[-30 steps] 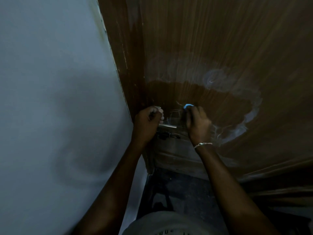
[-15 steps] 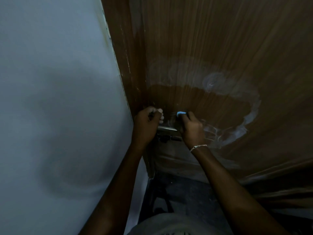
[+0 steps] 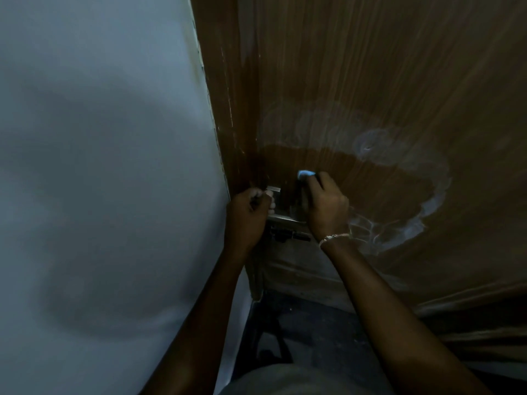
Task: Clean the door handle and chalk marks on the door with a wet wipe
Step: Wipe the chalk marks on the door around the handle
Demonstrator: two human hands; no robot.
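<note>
A brown wooden door (image 3: 385,67) fills the right of the view. White chalk marks (image 3: 413,220) smear in a ring around a darker wet patch. My right hand (image 3: 325,206) presses a pale blue wet wipe (image 3: 306,174) against the door just above the metal door handle (image 3: 285,219). My left hand (image 3: 248,215) is closed at the door's edge, around the left end of the handle. A dark latch (image 3: 288,235) sits under the handle.
A pale grey wall (image 3: 99,166) fills the left side, meeting the door frame (image 3: 219,109). Dark floor (image 3: 308,332) shows below between my forearms. A bracelet (image 3: 333,238) circles my right wrist.
My right hand with the wipe has shifted slightly up the door above the handle. My left hand has stayed at the door's edge.
</note>
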